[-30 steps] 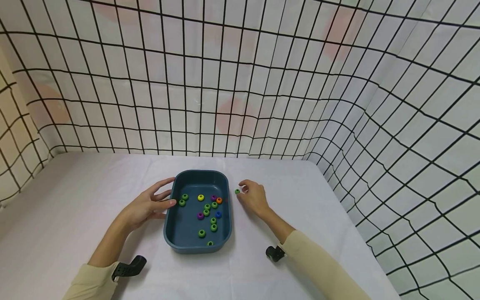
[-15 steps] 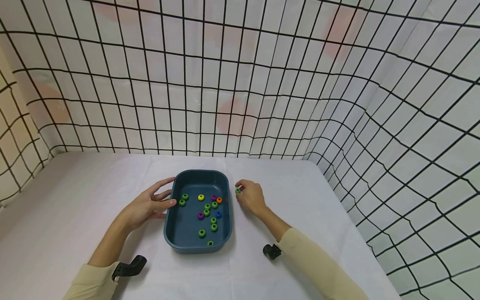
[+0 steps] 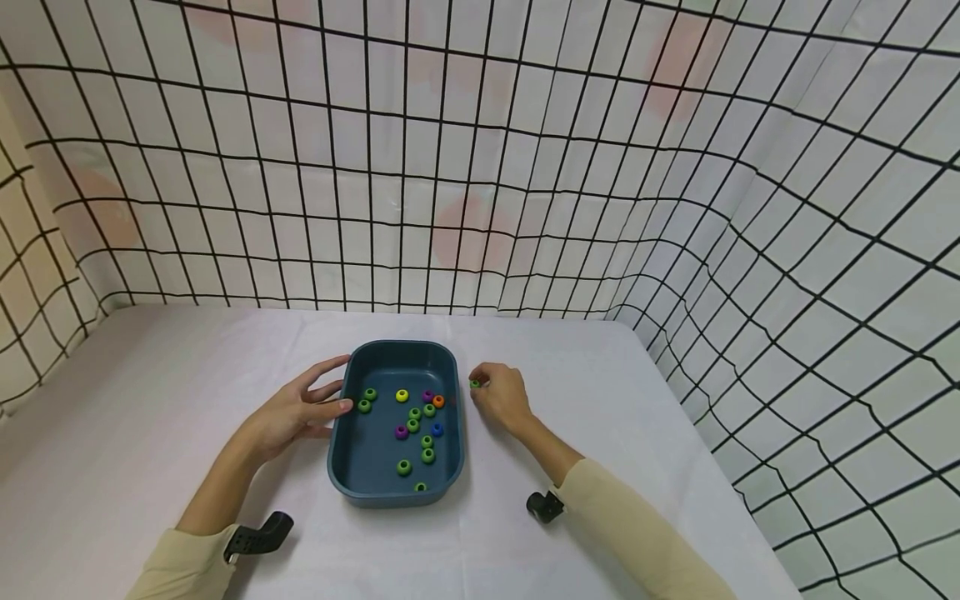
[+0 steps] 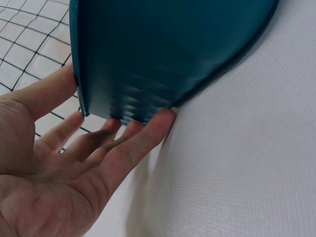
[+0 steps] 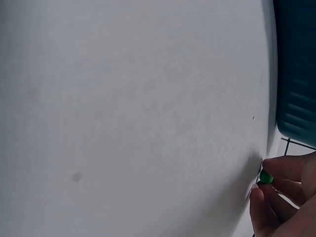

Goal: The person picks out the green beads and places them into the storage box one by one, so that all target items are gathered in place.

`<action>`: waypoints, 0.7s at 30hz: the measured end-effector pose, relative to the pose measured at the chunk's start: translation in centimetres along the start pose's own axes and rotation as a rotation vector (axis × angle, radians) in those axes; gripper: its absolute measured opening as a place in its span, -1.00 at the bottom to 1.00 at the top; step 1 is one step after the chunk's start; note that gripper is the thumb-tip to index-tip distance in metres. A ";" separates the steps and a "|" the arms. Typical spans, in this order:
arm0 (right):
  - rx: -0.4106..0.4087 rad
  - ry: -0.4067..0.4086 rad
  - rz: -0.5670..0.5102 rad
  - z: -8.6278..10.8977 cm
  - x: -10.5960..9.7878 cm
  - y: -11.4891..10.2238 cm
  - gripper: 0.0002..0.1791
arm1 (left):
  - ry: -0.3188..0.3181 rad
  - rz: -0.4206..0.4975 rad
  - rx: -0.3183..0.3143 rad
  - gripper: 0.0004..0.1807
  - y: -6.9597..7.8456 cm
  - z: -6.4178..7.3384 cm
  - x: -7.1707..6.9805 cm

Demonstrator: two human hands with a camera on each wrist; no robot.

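Observation:
A dark blue tray (image 3: 375,471) stands on the white cloth, with several green, purple, yellow, orange and blue beads in it. My left hand (image 3: 294,410) holds its left wall: the thumb lies over the rim, while in the left wrist view the other fingers (image 4: 116,153) touch the outer side. Just right of the tray, my right hand (image 3: 504,396) pinches a green bead (image 3: 475,384) low over the cloth. The right wrist view has this green bead (image 5: 266,177) between thumb and fingertips. A yellow bead (image 3: 402,396) sits near the tray's middle.
A white cloth (image 3: 585,375) covers the table. Behind it and along the sides stands a black grid (image 3: 405,200) before white sheeting. Black wrist cameras, the left one (image 3: 262,533) and the right one (image 3: 545,506), stick out from the sleeves.
My right hand has moved slightly left, and its fingers have come together on the green bead. The left hand, the tray and the beads inside stay where they were.

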State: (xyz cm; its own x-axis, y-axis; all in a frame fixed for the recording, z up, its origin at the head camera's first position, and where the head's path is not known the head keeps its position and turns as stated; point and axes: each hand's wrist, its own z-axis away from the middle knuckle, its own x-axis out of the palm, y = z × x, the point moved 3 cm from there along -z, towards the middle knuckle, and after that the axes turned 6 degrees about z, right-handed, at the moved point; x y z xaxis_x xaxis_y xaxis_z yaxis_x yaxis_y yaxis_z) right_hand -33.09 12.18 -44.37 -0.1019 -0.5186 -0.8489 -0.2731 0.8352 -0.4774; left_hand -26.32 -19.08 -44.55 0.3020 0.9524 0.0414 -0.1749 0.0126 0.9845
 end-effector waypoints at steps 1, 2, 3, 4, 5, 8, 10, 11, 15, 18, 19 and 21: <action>0.000 -0.002 -0.008 0.1 0.0 0.0 -0.83 | -0.001 0.000 0.000 -0.03 0.0 0.0 0.0; 0.000 -0.003 -0.012 0.1 0.0 0.0 -0.83 | -0.002 0.001 -0.001 -0.03 0.0 0.0 0.0; -0.001 -0.001 -0.014 0.2 -0.1 0.0 -0.83 | -0.003 -0.001 -0.001 -0.03 0.0 0.0 0.0; -0.003 0.001 -0.015 0.2 -0.1 0.0 -0.84 | -0.003 0.000 -0.002 -0.03 0.0 0.0 0.0; -0.008 0.007 -0.015 0.3 -0.1 0.0 -0.83 | -0.004 -0.001 -0.001 -0.03 0.0 0.0 0.0; -0.032 0.037 -0.019 0.4 -0.4 -0.1 -0.84 | -0.004 -0.002 -0.001 -0.02 0.0 0.0 0.0; -0.052 0.066 -0.027 0.4 -0.8 -0.2 -0.85 | -0.004 0.000 -0.001 -0.03 0.0 0.0 0.0; -0.059 0.077 -0.034 0.4 -1.0 -0.2 -0.85 | -0.004 0.000 -0.001 -0.02 0.0 0.0 0.0; -0.084 0.106 -0.061 0.4 -1.9 -0.7 -0.86 | -0.003 -0.001 -0.003 -0.03 0.0 0.0 -0.1; -0.100 0.117 -0.091 0.5 -2.9 -1.2 -0.85 | -0.004 -0.001 -0.005 -0.04 0.0 -0.1 -0.1; -0.102 0.124 -0.101 0.4 -3.3 -1.4 -0.85 | -0.005 -0.003 -0.005 -0.04 0.0 -0.1 -0.1; -0.101 0.137 -0.124 0.3 -4.3 -1.8 -0.85 | -0.005 -0.005 -0.006 -0.04 0.0 -0.1 -0.1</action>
State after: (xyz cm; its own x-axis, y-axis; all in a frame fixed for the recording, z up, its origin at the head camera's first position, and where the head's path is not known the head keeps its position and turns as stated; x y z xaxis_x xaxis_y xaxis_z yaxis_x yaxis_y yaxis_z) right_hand -31.86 12.98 -39.98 -0.1889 -0.6424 -0.7427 -0.3854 0.7441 -0.5456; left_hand -26.50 -19.17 -44.54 0.3077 0.9507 0.0379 -0.1796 0.0189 0.9836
